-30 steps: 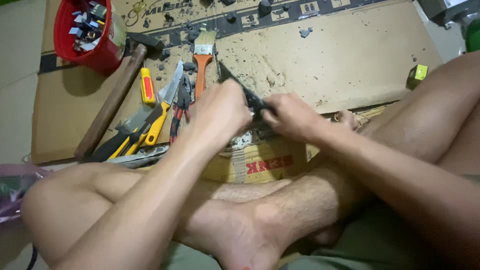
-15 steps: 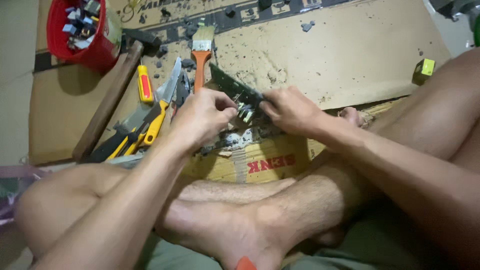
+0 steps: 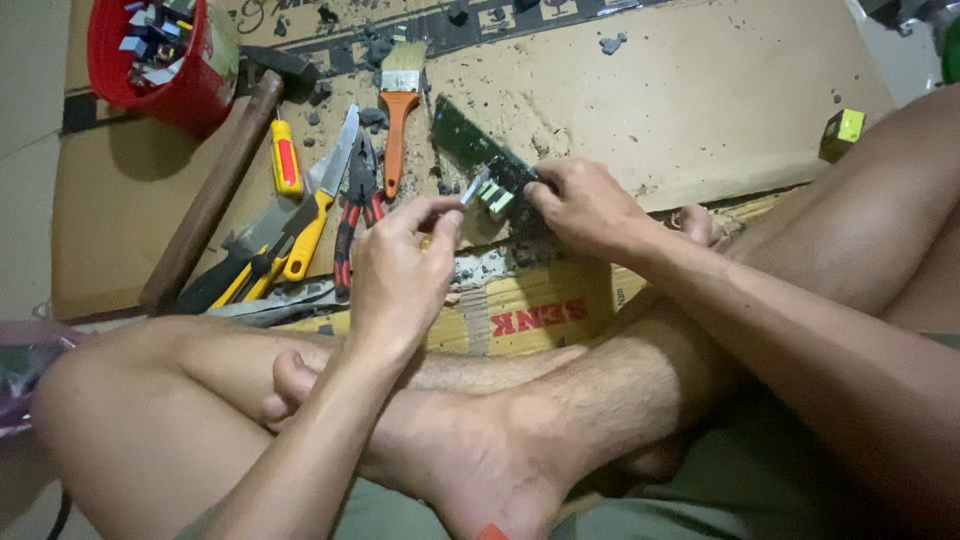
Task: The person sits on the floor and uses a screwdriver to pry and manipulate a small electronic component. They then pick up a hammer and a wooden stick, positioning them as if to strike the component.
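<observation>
My right hand (image 3: pixel 585 205) grips the near end of a dark green circuit board (image 3: pixel 462 140), which lies angled over a sheet of cardboard (image 3: pixel 700 90). Small yellow-and-white parts sit on the board at the hand's fingertips. My left hand (image 3: pixel 405 265) is just left of the board, thumb and forefinger pinched on a small grey part (image 3: pixel 472 188) at the board's edge. I sit cross-legged, and both forearms reach over my bare legs.
Left of the board lie a paintbrush (image 3: pixel 398 95), red-handled pliers (image 3: pixel 352 215), a yellow-handled scraper (image 3: pixel 315 205), a yellow screwdriver (image 3: pixel 285 158) and a wooden-handled hammer (image 3: pixel 215 190). A red bucket (image 3: pixel 165 55) of small parts stands at far left. A small yellow cube (image 3: pixel 842 128) lies right. Dark debris litters the cardboard.
My left hand has pulled back off the board toward me and now pinches a small grey part. The board shows more fully; my right hand stays on its near end.
</observation>
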